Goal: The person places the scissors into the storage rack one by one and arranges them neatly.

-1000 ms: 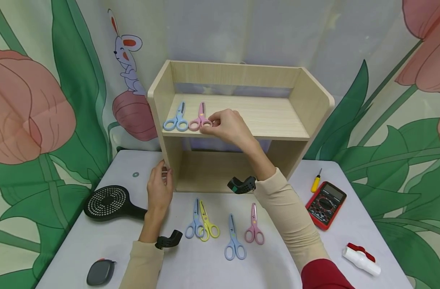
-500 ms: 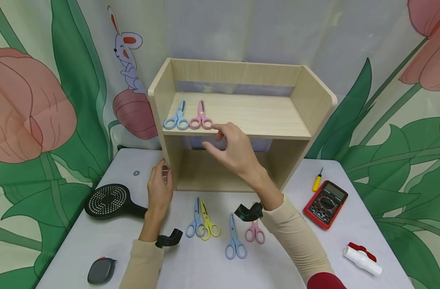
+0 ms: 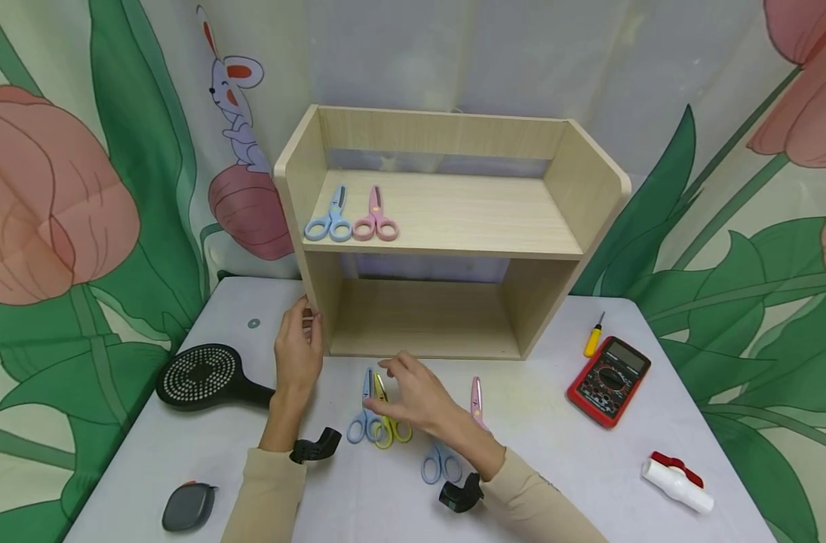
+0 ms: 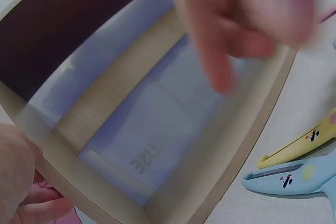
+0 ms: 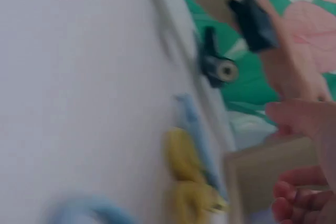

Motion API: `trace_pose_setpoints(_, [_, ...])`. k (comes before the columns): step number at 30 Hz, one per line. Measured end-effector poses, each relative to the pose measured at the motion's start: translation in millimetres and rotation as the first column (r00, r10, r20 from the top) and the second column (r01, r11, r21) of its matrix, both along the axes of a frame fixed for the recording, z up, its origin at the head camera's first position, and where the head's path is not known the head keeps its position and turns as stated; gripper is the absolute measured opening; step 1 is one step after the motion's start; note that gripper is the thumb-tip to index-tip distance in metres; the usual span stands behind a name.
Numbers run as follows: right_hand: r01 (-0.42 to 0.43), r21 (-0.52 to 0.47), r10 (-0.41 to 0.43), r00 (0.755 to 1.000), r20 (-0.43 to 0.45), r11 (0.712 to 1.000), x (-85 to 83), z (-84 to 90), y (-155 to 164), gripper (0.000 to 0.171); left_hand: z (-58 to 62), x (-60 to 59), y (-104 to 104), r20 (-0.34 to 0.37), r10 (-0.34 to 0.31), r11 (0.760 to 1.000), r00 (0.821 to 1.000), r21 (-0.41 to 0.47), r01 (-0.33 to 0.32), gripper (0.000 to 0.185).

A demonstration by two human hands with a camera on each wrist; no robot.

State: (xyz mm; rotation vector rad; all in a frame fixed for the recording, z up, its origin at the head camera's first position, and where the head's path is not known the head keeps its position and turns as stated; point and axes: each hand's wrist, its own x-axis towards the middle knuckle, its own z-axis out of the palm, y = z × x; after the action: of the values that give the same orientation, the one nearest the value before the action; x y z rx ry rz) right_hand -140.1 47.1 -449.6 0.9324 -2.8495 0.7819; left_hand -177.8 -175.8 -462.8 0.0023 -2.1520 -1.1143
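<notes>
My left hand [image 3: 299,343] rests against the outer left side of a wooden shelf [image 3: 446,249], fingers at its front edge. My right hand [image 3: 416,396], thumb and fingers apart and holding nothing, hovers just over yellow scissors [image 3: 380,388] on the table. Blue scissors [image 3: 367,392] lie against the yellow pair. Further right, my right hand and forearm partly hide another blue pair of scissors [image 3: 440,454] and a pink pair of scissors [image 3: 477,396]. On the upper board, light blue scissors [image 3: 333,217] and pink scissors [image 3: 376,219] stand side by side, blades pointing back.
A black shower head [image 3: 202,377] lies left of my left forearm, with a grey tape measure [image 3: 189,507] nearer the front. On the right are a yellow-handled screwdriver [image 3: 593,341], a red multimeter [image 3: 609,381] and a white pipe valve with a red handle [image 3: 677,486].
My right hand has let go of the pink scissors on the upper board and come down toward the yellow scissors on the table. My left hand has stayed at the shelf's side.
</notes>
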Motion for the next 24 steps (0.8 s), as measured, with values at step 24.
trace_pose_setpoints(24, [-0.142,-0.011,0.142,0.990,-0.020,0.990,22.6,-30.3,-2,0.019,-0.8,0.7,0,-0.009,0.009,1.000,1.000,-0.003,-0.009,0.036])
